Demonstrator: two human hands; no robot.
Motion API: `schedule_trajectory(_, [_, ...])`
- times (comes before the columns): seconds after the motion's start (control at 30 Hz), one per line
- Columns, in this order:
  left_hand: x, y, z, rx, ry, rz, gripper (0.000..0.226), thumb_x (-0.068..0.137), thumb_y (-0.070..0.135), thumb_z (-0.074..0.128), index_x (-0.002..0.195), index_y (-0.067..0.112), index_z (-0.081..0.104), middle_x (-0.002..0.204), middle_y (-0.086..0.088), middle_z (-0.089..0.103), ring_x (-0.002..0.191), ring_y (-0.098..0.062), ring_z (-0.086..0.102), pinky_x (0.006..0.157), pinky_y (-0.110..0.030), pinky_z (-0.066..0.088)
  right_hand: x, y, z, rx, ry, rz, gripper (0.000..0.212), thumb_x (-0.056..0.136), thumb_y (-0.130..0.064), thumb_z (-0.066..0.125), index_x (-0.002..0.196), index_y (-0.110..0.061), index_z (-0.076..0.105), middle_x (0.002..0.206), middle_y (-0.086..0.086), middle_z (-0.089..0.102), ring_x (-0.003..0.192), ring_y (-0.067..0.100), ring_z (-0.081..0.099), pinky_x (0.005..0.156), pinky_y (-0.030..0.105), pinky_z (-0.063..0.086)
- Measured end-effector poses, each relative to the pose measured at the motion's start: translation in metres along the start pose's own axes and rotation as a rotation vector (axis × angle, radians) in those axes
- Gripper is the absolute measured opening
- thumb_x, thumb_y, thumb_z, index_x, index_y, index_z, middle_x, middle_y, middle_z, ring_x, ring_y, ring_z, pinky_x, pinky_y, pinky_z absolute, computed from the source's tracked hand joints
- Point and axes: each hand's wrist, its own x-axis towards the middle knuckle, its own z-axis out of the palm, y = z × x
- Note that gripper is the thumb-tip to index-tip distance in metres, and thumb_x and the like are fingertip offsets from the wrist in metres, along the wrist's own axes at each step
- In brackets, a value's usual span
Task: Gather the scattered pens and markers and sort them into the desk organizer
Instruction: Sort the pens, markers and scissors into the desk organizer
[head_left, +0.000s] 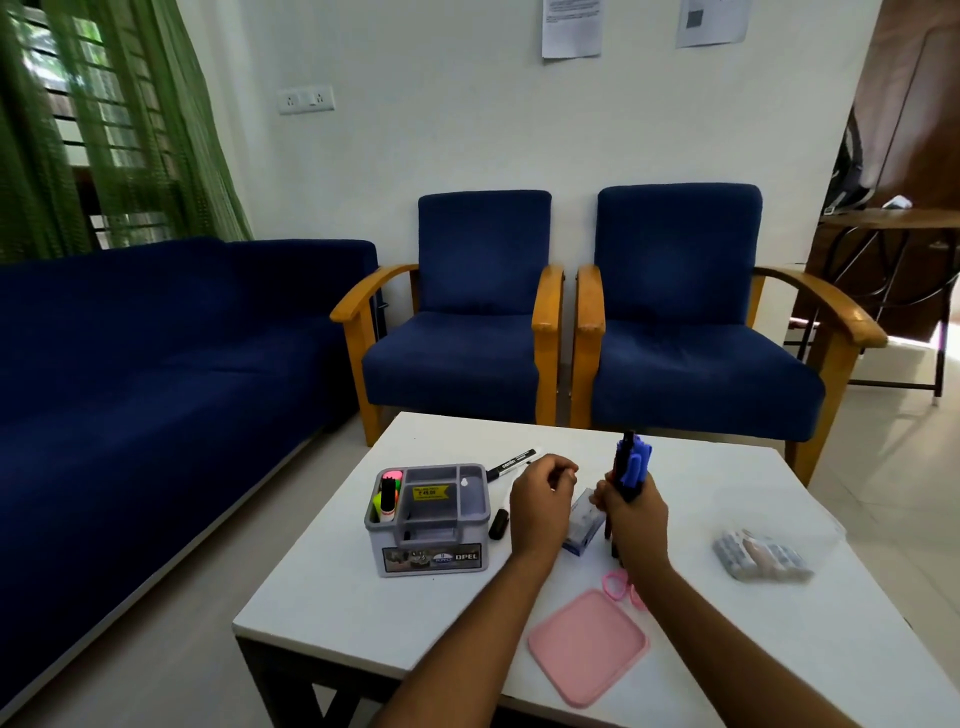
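Note:
A grey desk organizer (434, 540) stands on the white table (322, 597), with highlighters (387, 496) upright in its left compartment. My right hand (631, 512) grips a bundle of blue and black pens (631, 462) held upright above the table. My left hand (543, 496) hovers just left of it, fingers curled with nothing visible in them. A black and white marker (511, 461) lies behind the organizer, and a short black marker (500, 522) lies beside its right wall.
A small clear box (584, 525) lies between my hands. A pink square lid (589, 644) and pink rings (618, 584) sit near the front edge, and a clear packet (761, 556) lies at the right. Blue armchairs (685, 322) and a sofa (156, 338) stand behind.

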Motion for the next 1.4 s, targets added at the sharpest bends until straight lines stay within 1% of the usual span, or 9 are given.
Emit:
schedule_trajectory(0.07, [0.003,0.006,-0.003,-0.020,0.001,0.030,0.015,0.093,0.013,0.053,0.096,0.014,0.067,0.092,0.001,0.068,0.087,-0.012,0.064,0.080,-0.030,0.057,-0.003,0.005,0.000,0.019,0.003,0.042,0.019,0.093,-0.006,0.052,0.111,0.000,0.054,0.090,0.016,0.065,0.084,0.034,0.064,0.077,0.034,0.051])
schedule_trajectory(0.23, [0.016,0.030,-0.024,-0.122,0.139,0.092,0.013,0.093,0.013,0.054,0.097,0.015,0.066,0.090,0.006,0.064,0.086,-0.010,0.062,0.077,-0.026,0.055,-0.006,-0.024,0.016,0.198,0.044,0.045,0.007,0.092,-0.004,0.051,0.098,-0.007,0.052,0.082,0.013,0.062,0.078,0.029,0.063,0.084,0.044,0.054])
schedule_trajectory(0.37, [0.036,0.060,-0.060,-0.311,0.281,0.044,0.013,0.095,0.016,0.052,0.097,0.015,0.065,0.095,-0.002,0.067,0.088,-0.013,0.062,0.075,-0.022,0.052,-0.015,-0.065,0.048,0.401,-0.040,-0.009,0.008,0.092,-0.003,0.052,0.100,-0.006,0.051,0.078,0.009,0.062,0.066,0.015,0.064,0.068,0.025,0.056])
schedule_trajectory(0.5, [0.067,0.083,-0.106,-0.367,0.131,-0.081,0.033,0.099,0.034,0.042,0.104,0.012,0.066,0.104,0.000,0.065,0.098,-0.011,0.059,0.086,-0.023,0.045,-0.023,-0.093,0.092,0.457,-0.151,-0.078,0.010,0.091,0.001,0.052,0.101,-0.002,0.051,0.076,0.007,0.060,0.059,0.005,0.063,0.061,0.017,0.055])
schedule_trajectory(0.7, [0.084,0.077,-0.138,-0.379,-0.118,-0.403,0.063,0.098,0.052,0.026,0.123,0.003,0.058,0.118,-0.013,0.063,0.109,-0.023,0.058,0.100,-0.036,0.042,-0.035,-0.073,0.136,0.271,-0.202,-0.043,0.015,0.090,-0.001,0.053,0.105,-0.003,0.054,0.080,0.006,0.062,0.074,0.019,0.062,0.070,0.026,0.052])
schedule_trajectory(0.93, [0.076,0.044,-0.129,-0.533,-0.064,-0.559,0.058,0.094,0.061,0.030,0.095,0.014,0.063,0.108,-0.009,0.064,0.107,-0.027,0.060,0.103,-0.041,0.044,-0.027,-0.064,0.149,-0.082,-0.186,-0.118,0.017,0.081,0.006,0.054,0.094,-0.004,0.059,0.084,0.016,0.065,0.080,0.031,0.061,0.069,0.036,0.049])
schedule_trajectory(1.13, [0.068,0.033,-0.117,-0.591,-0.006,-0.564,0.057,0.094,0.059,0.030,0.098,0.013,0.063,0.107,-0.012,0.066,0.095,-0.022,0.059,0.093,-0.037,0.046,-0.014,-0.051,0.155,-0.522,-0.175,-0.002,0.018,0.088,-0.022,0.059,0.102,-0.011,0.060,0.099,0.013,0.063,0.096,0.032,0.060,0.087,0.045,0.051])
schedule_trajectory(1.3, [0.068,0.026,-0.115,-0.627,0.029,-0.575,0.063,0.096,0.055,0.028,0.119,0.006,0.060,0.109,-0.010,0.065,0.098,-0.019,0.055,0.091,-0.034,0.040,-0.010,-0.049,0.152,-0.516,-0.245,0.021,0.024,0.087,-0.025,0.060,0.107,-0.011,0.060,0.102,0.014,0.064,0.096,0.030,0.060,0.079,0.036,0.046])
schedule_trajectory(1.4, [0.070,0.025,-0.115,-0.618,0.053,-0.551,0.060,0.098,0.053,0.028,0.120,0.006,0.058,0.114,-0.011,0.066,0.085,-0.013,0.060,0.083,-0.028,0.043,-0.010,-0.051,0.147,-0.382,-0.312,0.002,0.025,0.083,-0.020,0.065,0.104,-0.009,0.057,0.099,0.014,0.066,0.086,0.026,0.059,0.072,0.034,0.047])
